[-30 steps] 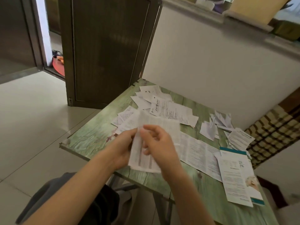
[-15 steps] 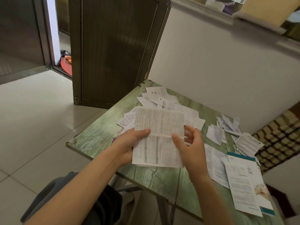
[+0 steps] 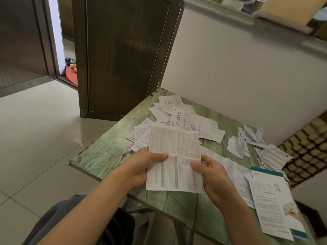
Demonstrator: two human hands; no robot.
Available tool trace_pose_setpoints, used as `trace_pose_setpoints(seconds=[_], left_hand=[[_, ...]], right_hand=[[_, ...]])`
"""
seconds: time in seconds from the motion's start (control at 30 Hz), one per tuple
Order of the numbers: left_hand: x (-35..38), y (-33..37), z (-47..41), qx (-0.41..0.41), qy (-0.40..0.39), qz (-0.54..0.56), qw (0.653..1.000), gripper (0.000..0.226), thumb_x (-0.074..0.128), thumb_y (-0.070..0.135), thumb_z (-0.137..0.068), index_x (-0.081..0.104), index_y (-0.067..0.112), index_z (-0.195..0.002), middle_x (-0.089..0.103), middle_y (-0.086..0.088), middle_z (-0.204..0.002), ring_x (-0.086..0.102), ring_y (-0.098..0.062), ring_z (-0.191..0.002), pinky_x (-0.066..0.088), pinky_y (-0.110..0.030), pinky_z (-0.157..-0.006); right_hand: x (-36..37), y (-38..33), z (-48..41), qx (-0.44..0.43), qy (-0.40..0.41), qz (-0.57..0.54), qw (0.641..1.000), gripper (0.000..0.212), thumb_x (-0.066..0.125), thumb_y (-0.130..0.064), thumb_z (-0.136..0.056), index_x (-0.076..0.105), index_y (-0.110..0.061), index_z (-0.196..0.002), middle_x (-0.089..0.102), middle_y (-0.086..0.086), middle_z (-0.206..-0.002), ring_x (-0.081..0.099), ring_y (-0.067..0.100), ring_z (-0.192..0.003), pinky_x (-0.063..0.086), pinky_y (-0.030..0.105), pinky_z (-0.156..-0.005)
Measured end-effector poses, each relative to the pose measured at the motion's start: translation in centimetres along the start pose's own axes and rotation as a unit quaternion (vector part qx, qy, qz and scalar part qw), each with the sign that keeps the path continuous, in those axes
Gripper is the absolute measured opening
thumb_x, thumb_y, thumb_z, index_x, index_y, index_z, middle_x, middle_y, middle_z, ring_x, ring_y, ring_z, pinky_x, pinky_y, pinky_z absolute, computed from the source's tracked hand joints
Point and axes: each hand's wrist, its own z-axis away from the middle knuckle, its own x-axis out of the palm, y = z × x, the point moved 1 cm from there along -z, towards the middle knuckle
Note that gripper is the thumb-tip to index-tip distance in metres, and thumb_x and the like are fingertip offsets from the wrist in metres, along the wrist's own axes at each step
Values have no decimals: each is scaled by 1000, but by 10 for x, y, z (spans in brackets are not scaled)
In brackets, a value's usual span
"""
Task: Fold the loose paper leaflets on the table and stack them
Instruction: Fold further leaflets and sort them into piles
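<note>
I hold a printed white leaflet (image 3: pixel 174 160) spread flat above the near part of the green table (image 3: pixel 104 152); a crease runs across its middle. My left hand (image 3: pixel 145 162) pinches its left edge with the thumb on top. My right hand (image 3: pixel 212 175) pinches its right edge the same way. Several loose leaflets (image 3: pixel 185 117) lie scattered behind it. A long unfolded sheet (image 3: pixel 235 172) lies to the right. A small pile of folded papers (image 3: pixel 273 157) sits near the table's right edge, with folded white pieces (image 3: pixel 237 145) beside it.
A teal-edged brochure (image 3: pixel 276 206) lies at the table's near right. A dark door panel (image 3: pixel 122 55) stands behind the table's far left corner and a white wall (image 3: pixel 238 76) runs behind it. A checked cushion (image 3: pixel 307 149) is at the right. Tiled floor (image 3: pixel 35 129) lies left.
The leaflet was bunched between both hands a second ago; now it is opened out flat. My right hand moved from its middle to its right edge. The camera view shifted slightly.
</note>
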Motion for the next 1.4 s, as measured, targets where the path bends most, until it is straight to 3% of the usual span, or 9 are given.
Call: trace_pose_setpoints(seconds=[0.2,0.47,0.6,0.73,0.83,1.0,1.17,1.27,1.4], left_hand=[[3,1,-3,8,-4,-19,1000,20,58,0,-86,61,11,-101,75,-6,-86,71,-21,-79,57,-37,-70],[7,1,1,9,-17,-2,1000,17,56,3,-88,62,10,-102,75,-5,-85,72,-19,-76,59,-31,-65],[11,-1,4,17,-43,1,999,18,55,4,-89,62,10,-104,74,-6,-90,71,-19,-82,58,-32,-69],[11,1,5,19,-62,-17,998,19,54,3,-89,63,9,-104,74,-7,-93,71,-20,-83,59,-32,-69],[6,6,5,26,-57,-25,998,19,53,3,-90,64,9,-103,74,-7,-94,72,-20,-83,60,-32,-69],[-3,7,4,63,-17,-163,985,20,56,8,-91,63,11,-109,74,-5,-96,71,-18,-87,58,-30,-70],[-2,4,5,65,-2,-214,975,16,59,10,-90,64,14,-105,74,-2,-92,71,-15,-82,58,-28,-69],[-1,5,6,88,25,-213,973,29,60,11,-89,57,14,-118,73,-2,-92,71,-14,-80,58,-27,-67],[0,4,7,149,21,-241,959,60,65,11,-85,35,40,-128,70,-5,-100,71,-15,-83,57,-27,-67]], right_hand=[[-5,-2,-1,-41,65,3,997,34,62,-10,-88,54,-24,-118,71,3,-101,71,23,-88,59,41,-71],[0,-9,5,-55,96,52,993,35,59,-14,-91,51,-19,-125,65,2,-111,65,19,-98,54,36,-79],[6,-10,9,-49,80,55,994,42,60,-19,-91,48,-17,-131,66,3,-114,64,21,-103,51,44,-92],[7,-14,13,-23,21,-19,999,31,61,-15,-87,59,-6,-117,72,8,-105,70,23,-93,59,35,-75],[0,-18,14,-22,24,-37,999,29,62,-17,-84,62,-5,-110,72,9,-102,70,23,-91,59,32,-69],[-10,-19,17,-47,40,30,998,25,61,-14,-88,62,-10,-112,73,5,-101,71,21,-91,58,34,-73],[-10,-14,21,-47,37,52,997,27,60,-12,-89,59,-11,-116,72,5,-103,70,20,-92,58,36,-77],[-12,-8,24,-50,67,27,996,31,58,-9,-90,50,-18,-118,72,6,-99,71,19,-87,59,34,-71],[-16,-4,27,-78,94,18,992,30,55,-7,-92,47,-26,-113,71,7,-97,70,21,-89,58,39,-78]])
